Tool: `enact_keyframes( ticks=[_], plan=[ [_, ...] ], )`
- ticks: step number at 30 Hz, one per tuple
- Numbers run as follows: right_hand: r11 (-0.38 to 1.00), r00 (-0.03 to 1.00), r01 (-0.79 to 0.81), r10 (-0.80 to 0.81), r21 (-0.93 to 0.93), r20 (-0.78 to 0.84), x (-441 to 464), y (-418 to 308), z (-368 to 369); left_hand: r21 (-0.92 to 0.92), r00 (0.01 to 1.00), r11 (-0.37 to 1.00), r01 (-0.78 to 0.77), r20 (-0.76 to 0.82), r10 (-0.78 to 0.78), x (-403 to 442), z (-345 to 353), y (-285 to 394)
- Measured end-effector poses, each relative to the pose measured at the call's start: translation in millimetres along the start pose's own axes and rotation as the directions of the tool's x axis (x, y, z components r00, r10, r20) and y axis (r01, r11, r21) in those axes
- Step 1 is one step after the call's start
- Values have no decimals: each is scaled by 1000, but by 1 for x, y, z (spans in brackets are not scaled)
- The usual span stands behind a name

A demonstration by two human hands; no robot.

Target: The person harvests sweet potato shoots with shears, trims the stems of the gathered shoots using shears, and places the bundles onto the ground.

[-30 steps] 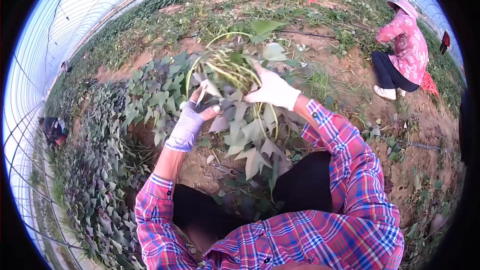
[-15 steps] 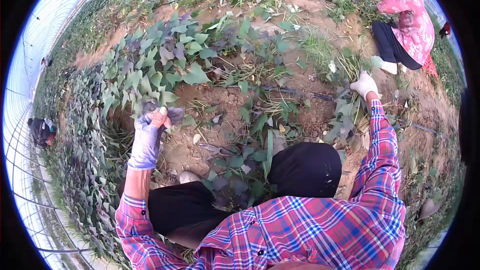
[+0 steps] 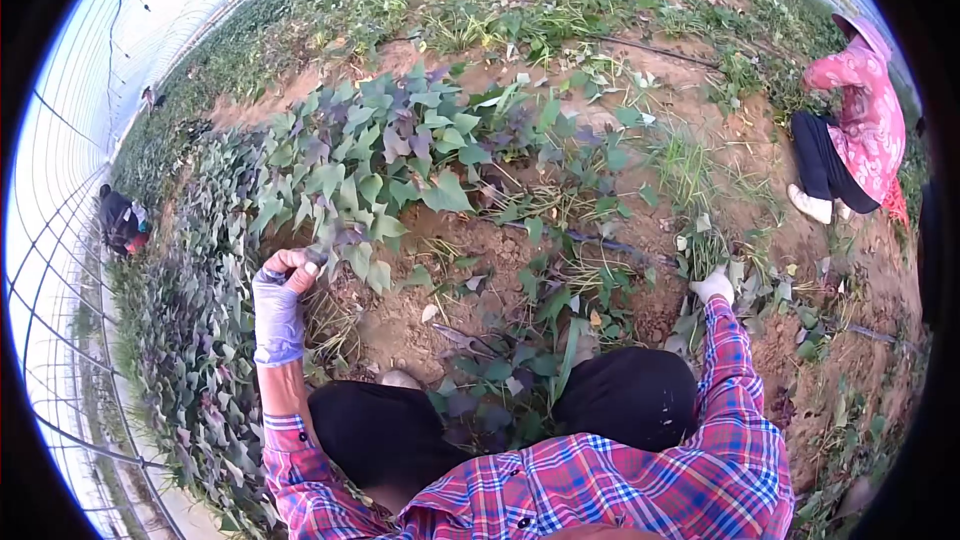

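My left hand (image 3: 287,285), in a pale purple glove with bare fingertips, is closed at the edge of the leafy sweet potato vines (image 3: 350,150). A small greyish bit shows blurred at its fingertips; I cannot make out what it is. Out to the right, my right hand (image 3: 713,286) wears a white glove. It is closed around a bunch of cut vines (image 3: 703,248), whose stems and leaves stick up past the fingers. Between my hands, what looks like a pair of scissors (image 3: 466,341) lies on the soil in front of my knees.
A dark drip hose (image 3: 620,246) runs across the soil. A person in a pink top (image 3: 868,115) crouches at the upper right, and another person (image 3: 122,220) is at the far left. Metal hoops and clear film (image 3: 75,270) line the left side.
My left hand has turned, and the dark grey patch under its fingers no longer shows. My right hand has come lower with the bunch. The whole view has shifted.
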State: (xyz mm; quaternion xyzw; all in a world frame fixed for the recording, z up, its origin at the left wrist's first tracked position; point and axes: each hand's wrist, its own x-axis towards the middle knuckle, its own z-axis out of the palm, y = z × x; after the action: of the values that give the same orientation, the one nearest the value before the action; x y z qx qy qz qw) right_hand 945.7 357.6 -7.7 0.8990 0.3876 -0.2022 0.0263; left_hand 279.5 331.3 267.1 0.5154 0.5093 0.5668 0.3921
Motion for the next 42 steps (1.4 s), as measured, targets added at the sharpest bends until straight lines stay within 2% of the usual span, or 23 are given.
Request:
enact_keyframes(
  ticks=[4, 6, 8, 11, 15, 16, 17, 18, 20, 21, 23, 24, 25, 26, 27, 28, 32, 33, 34, 35, 38, 40, 42],
  plan=[
    [987, 995, 103, -101, 125, -20, -11, 15, -17, 41, 983, 990, 137, -127, -131, -56, -36, -23],
    [983, 993, 117, -115, 140, -24, -32, 15, -40, 139, 975, 966, 219, -67, -212, -89, -59, -38],
    [990, 992, 113, -108, 83, -69, -30, 28, -41, 247, 973, 947, 205, 52, -224, -119, -49, -26],
    [985, 965, 151, -166, -89, -204, -72, 22, -64, 160, 944, 936, 314, 50, -325, -156, -49, -35],
    [909, 905, 406, -386, 91, -176, -122, 4, -89, 27, 964, 965, 259, -74, -256, -173, -28, -31],
    [820, 874, 475, -483, 321, -59, -129, -3, -88, 112, 973, 967, 228, -67, -221, -172, -24, -22],
    [688, 807, 483, -590, 541, 30, -137, -9, -88, 195, 981, 962, 192, -55, -185, -172, -20, -15],
    [586, 725, 545, -688, 599, 12, -142, -14, -79, 277, 984, 945, 174, -88, -156, -172, -16, -11],
    [469, 504, 273, -813, 840, 290, -182, -31, -93, 371, 994, 924, 90, -88, -61, -174, -16, -12],
    [425, 397, 178, -856, 887, 331, -198, -38, -93, 464, 996, 886, 16, -84, 26, -174, -15, -12],
    [461, 190, 235, -885, 856, 425, -227, -48, -108, 494, 991, 869, -14, -107, 77, -176, -12, -10],
    [567, 365, 328, -814, 756, 452, -220, -42, -99, 536, 987, 842, -60, -91, 129, -177, -13, -11],
    [565, 364, 334, -816, 755, 450, -216, -33, -95, 577, 981, 810, -106, -72, 179, -177, -14, -13],
    [341, 254, 736, -940, 585, 228, -212, -25, -92, 575, 980, 811, -108, -76, 184, -177, -15, -12],
    [54, 38, 964, -997, 260, 66, -215, -26, -95, 558, 978, 822, -111, -87, 191, -179, -15, -10],
    [-86, -72, 971, -995, 224, -71, -219, -27, -99, 542, 976, 833, -112, -100, 196, -180, -15, -8],
    [112, 87, 955, -991, 274, 104, -238, -48, -125, 694, 928, 661, -285, 26, 372, -176, -22, 3],
    [324, 233, 750, -946, 577, 227, -242, -59, -131, 682, 917, 665, -304, 20, 398, -175, -26, 3],
    [498, 316, 409, -863, 764, 393, -244, -65, -136, 671, 907, 669, -320, 14, 420, -173, -30, 3],
    [370, 277, 394, -921, 841, 276, -244, -66, -140, 659, 910, 687, -306, -9, 414, -171, -25, 19],
    [256, 388, 393, -917, 883, 93, -253, -79, -168, 641, 887, 698, -320, -57, 459, -163, -31, 41],
    [77, 431, 435, -892, 897, -132, -272, -92, -197, 579, 840, 724, -375, -117, 529, -158, -29, 66],
    [-90, 415, 594, -817, 799, -401, -287, -99, -226, 607, 756, 655, -450, -132, 642, -152, -28, 92]
  ],
)
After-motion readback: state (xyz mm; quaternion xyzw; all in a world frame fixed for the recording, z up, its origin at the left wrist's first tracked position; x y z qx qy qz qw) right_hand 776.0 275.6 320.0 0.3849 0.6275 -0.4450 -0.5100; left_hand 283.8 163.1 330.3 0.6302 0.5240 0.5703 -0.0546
